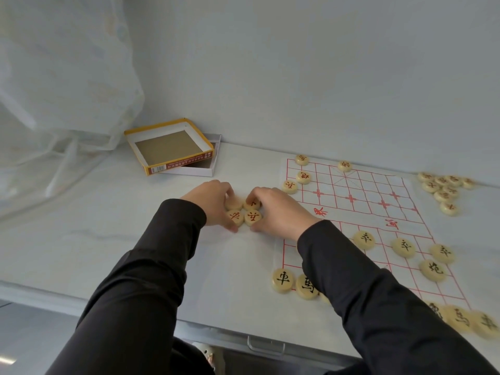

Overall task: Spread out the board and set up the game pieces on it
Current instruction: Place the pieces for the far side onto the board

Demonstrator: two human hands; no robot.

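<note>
A white paper board point(359, 201) with red grid lines lies spread on the table, right of centre. Round wooden pieces with black characters point(364, 239) stand along its near rows, and a few with red characters point(303, 176) sit at its far left corner. Left of the board lies a cluster of several red-character pieces point(244, 212). My left hand point(211, 201) and my right hand point(276, 209) cup this cluster from either side, fingers curled onto the pieces. My right fingertips pinch the far right piece of the cluster point(253, 203).
An open yellow-rimmed cardboard box point(170, 144) lies on its white tray at the back left. A loose pile of pieces point(443, 189) sits right of the board. A sheer curtain point(67, 90) hangs at left. The table's front edge has a drawer handle point(266, 346).
</note>
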